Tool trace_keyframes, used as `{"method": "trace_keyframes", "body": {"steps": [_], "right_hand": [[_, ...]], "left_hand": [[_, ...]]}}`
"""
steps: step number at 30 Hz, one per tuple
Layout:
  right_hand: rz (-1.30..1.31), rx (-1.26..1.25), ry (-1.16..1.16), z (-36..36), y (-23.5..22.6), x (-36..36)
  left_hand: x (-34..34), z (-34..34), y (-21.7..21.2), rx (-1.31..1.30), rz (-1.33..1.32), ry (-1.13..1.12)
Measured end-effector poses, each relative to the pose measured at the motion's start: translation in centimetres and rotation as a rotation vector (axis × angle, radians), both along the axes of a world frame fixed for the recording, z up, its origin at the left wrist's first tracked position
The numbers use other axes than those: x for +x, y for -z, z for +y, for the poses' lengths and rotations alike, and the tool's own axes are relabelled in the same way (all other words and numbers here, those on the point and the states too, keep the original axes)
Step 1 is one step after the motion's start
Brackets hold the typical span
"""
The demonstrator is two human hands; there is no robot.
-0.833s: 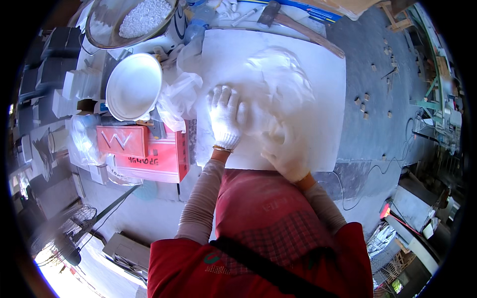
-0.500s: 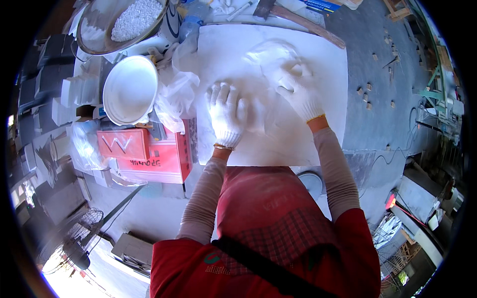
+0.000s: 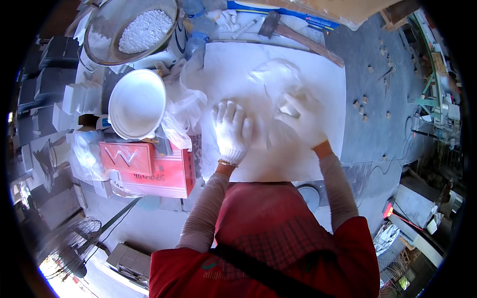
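Note:
A large white slab (image 3: 223, 64) lies in front of me, with a smooth raised form (image 3: 278, 72) on its upper part. White haze, like fine dust, blurs the slab's middle. My left hand (image 3: 231, 130), in a white knitted glove, rests on the slab's left side with its fingers stretched forward. My right hand (image 3: 305, 116), gloved too, is bent over the slab right of centre, just below the raised form. Its fingers curl round a small pale piece (image 3: 289, 108), whose kind the haze and the glove hide.
A hammer (image 3: 308, 44) lies along the slab's far edge. To the left are a white bowl (image 3: 137, 103), a wide basin (image 3: 89, 47) of white granules, a plastic bag (image 3: 179, 116) and a red box (image 3: 166, 179). A fan (image 3: 69, 246) stands lower left; small blocks (image 3: 365, 99) dot the right surface.
The whole scene sits lower in the picture as the view tilts. My right hand has shifted slightly over the slab and looks hazier; my left hand keeps its place on it.

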State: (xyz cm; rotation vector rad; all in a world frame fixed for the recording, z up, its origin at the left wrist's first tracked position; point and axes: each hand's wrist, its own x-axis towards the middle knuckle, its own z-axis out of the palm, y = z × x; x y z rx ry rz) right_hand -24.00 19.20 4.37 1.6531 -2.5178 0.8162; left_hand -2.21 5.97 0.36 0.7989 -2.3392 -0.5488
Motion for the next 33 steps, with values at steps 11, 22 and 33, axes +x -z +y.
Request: {"method": "trace_keyframes", "body": {"steps": [11, 22, 33], "right_hand": [[0.144, 0.169, 0.565, -3.6, 3.4, -5.4], [0.014, 0.098, 0.321, -3.8, 1.5, -2.0], [0.121, 0.111, 0.010, 6.2, -0.1, 9.9]], "left_hand": [[0.1, -0.1, -0.3, 0.024, 0.020, 0.029], [0.1, -0.2, 0.5, -0.005, 0.011, 0.053], [0.6, 0.5, 1.9, -0.046, -0.003, 0.047]]}}
